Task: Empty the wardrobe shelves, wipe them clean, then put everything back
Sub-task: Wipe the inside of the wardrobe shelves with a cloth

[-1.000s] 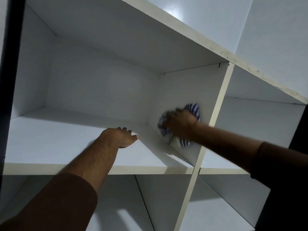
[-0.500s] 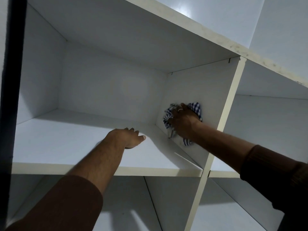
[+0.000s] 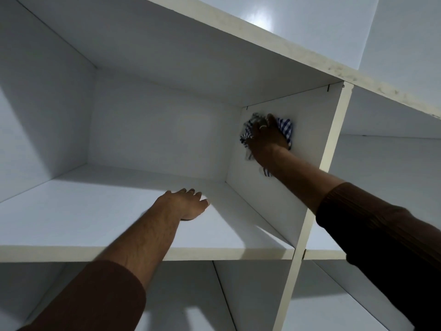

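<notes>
Wardrobe shelf (image 3: 100,211) lies bare under the left hand (image 3: 185,204), which rests flat on it with fingers straight and holds nothing. The right hand (image 3: 267,137) presses a blue-and-white checked cloth (image 3: 285,126) against the upright divider panel (image 3: 303,130), high up near the compartment's ceiling; the cloth bunches out around the fingers. Brown sleeves (image 3: 95,299) cover both forearms. More white compartments show below and to the right.
</notes>
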A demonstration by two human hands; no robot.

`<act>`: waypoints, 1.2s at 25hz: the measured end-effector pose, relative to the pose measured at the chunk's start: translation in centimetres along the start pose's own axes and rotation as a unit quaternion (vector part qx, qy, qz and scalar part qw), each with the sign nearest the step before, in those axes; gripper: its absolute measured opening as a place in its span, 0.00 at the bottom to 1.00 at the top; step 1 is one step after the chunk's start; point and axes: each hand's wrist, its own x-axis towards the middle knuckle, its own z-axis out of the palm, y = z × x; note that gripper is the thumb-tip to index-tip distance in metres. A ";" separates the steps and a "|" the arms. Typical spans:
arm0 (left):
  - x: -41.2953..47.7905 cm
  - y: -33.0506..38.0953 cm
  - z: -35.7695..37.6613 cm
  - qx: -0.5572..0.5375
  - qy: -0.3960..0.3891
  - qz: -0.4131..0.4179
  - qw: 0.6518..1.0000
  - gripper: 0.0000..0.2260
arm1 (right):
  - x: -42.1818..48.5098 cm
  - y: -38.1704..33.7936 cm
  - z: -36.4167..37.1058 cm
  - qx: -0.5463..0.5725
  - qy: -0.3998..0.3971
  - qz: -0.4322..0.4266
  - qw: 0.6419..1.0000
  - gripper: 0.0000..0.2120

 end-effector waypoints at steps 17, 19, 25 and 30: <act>-1.8 -5.4 -3.3 0.059 -0.029 -0.047 0.997 0.36 | -1.6 -7.6 5.1 0.170 -0.084 -0.063 0.980 0.25; -1.2 -7.2 -2.3 0.039 -0.038 -0.072 0.996 0.39 | -1.6 -7.0 3.9 0.202 -0.044 -0.108 0.972 0.19; 0.6 -8.1 -1.5 -0.010 -0.037 -0.075 0.996 0.39 | 7.3 -3.1 5.1 0.182 0.073 0.014 0.981 0.25; 0.5 -8.4 -1.5 -0.031 -0.047 -0.075 0.996 0.39 | 3.4 -11.7 10.1 0.198 -0.031 -0.049 0.979 0.25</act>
